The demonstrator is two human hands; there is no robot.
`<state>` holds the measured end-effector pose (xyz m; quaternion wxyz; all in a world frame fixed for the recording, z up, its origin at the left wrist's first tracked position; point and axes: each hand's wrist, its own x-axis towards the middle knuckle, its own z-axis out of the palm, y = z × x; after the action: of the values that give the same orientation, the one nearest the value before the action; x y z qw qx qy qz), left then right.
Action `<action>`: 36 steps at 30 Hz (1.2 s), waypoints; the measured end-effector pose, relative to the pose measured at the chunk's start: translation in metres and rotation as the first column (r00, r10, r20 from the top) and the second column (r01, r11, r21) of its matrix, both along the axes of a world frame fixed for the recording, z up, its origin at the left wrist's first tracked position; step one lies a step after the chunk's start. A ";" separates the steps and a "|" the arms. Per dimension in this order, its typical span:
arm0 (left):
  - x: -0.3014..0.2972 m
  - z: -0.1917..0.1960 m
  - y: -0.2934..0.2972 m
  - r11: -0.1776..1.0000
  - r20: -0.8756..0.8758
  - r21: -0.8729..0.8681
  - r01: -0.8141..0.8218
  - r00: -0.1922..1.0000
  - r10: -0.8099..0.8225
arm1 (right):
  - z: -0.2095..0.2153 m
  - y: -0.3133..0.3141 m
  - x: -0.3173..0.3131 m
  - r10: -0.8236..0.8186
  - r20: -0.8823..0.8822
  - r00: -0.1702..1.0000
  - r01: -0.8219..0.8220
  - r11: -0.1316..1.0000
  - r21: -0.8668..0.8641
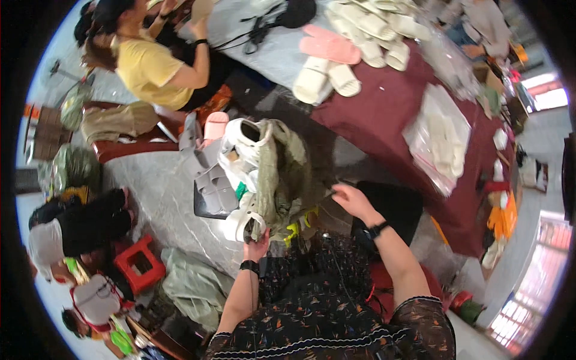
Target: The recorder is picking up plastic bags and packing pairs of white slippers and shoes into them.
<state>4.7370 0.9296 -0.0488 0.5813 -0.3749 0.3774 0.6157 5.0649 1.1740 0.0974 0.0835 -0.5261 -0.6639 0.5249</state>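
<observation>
An olive-green woven sack (289,162) stands in front of me on the grey marbled surface, white shoes (249,131) showing at its mouth. At its lower left is a white clog (239,224). My left hand (257,246) grips this clog at its near end, palm partly hidden. To the right of the sack, my right hand (354,203) has its fingers pinched together, with a thin dark bit at the fingertips that I cannot make out. Grey slippers (217,191) lie left of the sack, and a pink slipper (215,127) sits behind them.
At the far right, a dark red cloth (384,114) carries cream slippers (312,78), pink slippers (330,45) and a clear plastic bag (443,141) of slippers. A person in yellow (150,66) sits far left. A red stool (139,264) stands at left; other people are nearby.
</observation>
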 end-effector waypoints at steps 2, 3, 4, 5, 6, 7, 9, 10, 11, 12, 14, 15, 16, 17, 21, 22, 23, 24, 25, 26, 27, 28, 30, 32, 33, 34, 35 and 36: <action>-0.005 -0.002 0.002 0.998 0.133 -0.058 -0.004 0.991 0.012 | 0.037 -0.060 0.092 -0.069 0.366 0.928 -0.031 0.966 0.259; -0.015 -0.008 -0.010 0.997 0.095 -0.036 0.065 0.994 -0.061 | 0.057 -0.095 0.129 -0.157 0.584 0.796 -0.102 0.917 0.385; -0.020 -0.018 -0.015 0.991 0.058 -0.009 0.136 0.989 -0.135 | 0.072 -0.129 0.170 -0.228 0.695 0.682 -0.018 0.945 0.328; -0.015 -0.008 -0.013 0.973 0.057 -0.087 0.215 0.976 -0.210 | 0.082 -0.168 0.208 -0.317 0.787 0.530 0.068 0.940 0.333; -0.016 0.007 -0.014 0.945 0.048 -0.167 0.281 0.960 -0.277 | 0.092 -0.206 0.234 -0.374 0.852 0.366 0.147 0.927 0.344; -0.040 -0.004 -0.026 0.926 0.165 -0.230 0.301 0.949 -0.267 | 0.106 -0.235 0.247 -0.423 0.867 0.262 0.278 0.894 0.352; -0.029 0.028 -0.024 0.603 -0.014 -0.328 0.727 0.635 -0.773 | 0.120 -0.301 0.270 -0.473 0.881 0.007 0.504 0.763 0.406; -0.031 0.039 -0.030 0.456 -0.118 -0.275 0.846 0.441 -0.890 | 0.118 -0.328 0.276 -0.484 0.869 -0.105 0.590 0.673 0.446; -0.024 0.056 -0.026 0.269 -0.157 -0.372 0.888 0.226 -0.961 | 0.120 -0.343 0.277 -0.469 0.871 -0.147 0.660 0.609 0.439; -0.021 0.069 -0.022 0.114 -0.146 -0.398 0.910 0.060 -0.988 | 0.117 -0.361 0.275 -0.496 0.848 -0.185 0.662 0.575 0.481; -0.013 0.076 -0.009 -0.063 -0.137 -0.398 0.915 -0.127 -0.982 | 0.125 -0.370 0.269 -0.610 0.765 -0.206 0.770 0.382 0.512; -0.003 0.077 -0.001 -0.073 -0.150 -0.407 0.911 -0.145 -0.978 | 0.115 -0.381 0.279 -0.617 0.758 -0.210 0.781 0.361 0.510; 0.011 0.082 0.012 -0.137 -0.215 -0.422 0.896 -0.245 -0.945 | 0.103 -0.397 0.282 -0.703 0.673 -0.227 0.777 0.285 0.561; 0.021 0.090 0.025 -0.201 -0.271 -0.446 0.872 -0.346 -0.898 | 0.093 -0.412 0.280 -0.775 0.582 -0.245 0.775 0.204 0.598; 0.091 0.132 0.077 -0.263 -0.483 -0.524 0.810 -0.537 -0.691 | 0.082 -0.428 0.289 -0.836 0.474 -0.278 0.718 0.147 0.680; 0.111 0.144 0.093 -0.268 -0.486 -0.531 0.804 -0.548 -0.681 | 0.079 -0.434 0.291 -0.837 0.468 -0.285 0.724 0.133 0.677; 0.127 0.151 0.110 -0.357 -0.488 -0.560 0.748 -0.646 -0.588 | 0.076 -0.438 0.292 -0.861 0.431 -0.270 0.828 0.021 0.561; 0.143 0.158 0.125 -0.437 -0.485 -0.588 0.680 -0.729 -0.483 | 0.072 -0.439 0.294 -0.883 0.388 -0.263 0.903 -0.085 0.421; 0.152 0.155 0.138 -0.467 -0.493 -0.629 0.621 -0.783 -0.379 | 0.074 -0.430 0.294 -0.885 0.380 -0.267 0.906 -0.096 0.413; 0.160 0.153 0.150 -0.472 -0.487 -0.637 0.610 -0.792 -0.368 | 0.083 -0.420 0.290 -0.845 0.439 -0.305 0.906 -0.115 0.408; 0.169 0.150 0.165 -0.472 -0.531 -0.705 0.530 -0.835 -0.145 | 0.087 -0.412 0.286 -0.800 0.495 -0.338 0.905 -0.132 0.405; 0.182 0.149 0.179 -0.464 -0.550 -0.762 0.452 -0.830 0.094 | 0.084 -0.416 0.283 -0.788 0.500 -0.359 0.901 -0.153 0.406; 0.201 0.154 0.207 -0.576 -0.493 -0.729 0.370 -0.867 0.068 | 0.072 -0.422 0.284 -0.790 0.455 -0.411 0.868 -0.185 0.461; 0.211 0.146 0.242 -0.652 -0.440 -0.715 0.254 -0.887 0.138 | 0.069 -0.427 0.280 -0.791 0.445 -0.419 0.858 -0.185 0.478; 0.217 0.144 0.256 -0.694 -0.440 -0.676 0.248 -0.891 0.110 | 0.068 -0.429 0.279 -0.799 0.436 -0.414 0.851 -0.169 0.498; 0.218 0.143 0.272 -0.728 -0.433 -0.640 0.246 -0.898 0.076 | 0.071 -0.426 0.280 -0.740 0.532 -0.412 0.893 -0.212 0.396; 0.208 0.136 0.288 -0.710 -0.480 -0.654 0.262 -0.869 0.122 | 0.073 -0.420 0.279 -0.700 0.573 -0.426 0.896 -0.238 0.375; 0.198 0.129 0.308 -0.692 -0.524 -0.665 0.281 -0.836 0.164 | 0.073 -0.411 0.281 -0.660 0.613 -0.433 0.898 -0.261 0.353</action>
<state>4.9355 1.2381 0.0798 0.5171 0.7236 0.3928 -0.2340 5.3458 0.7634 0.1702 0.1305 -0.9726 0.1367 0.1357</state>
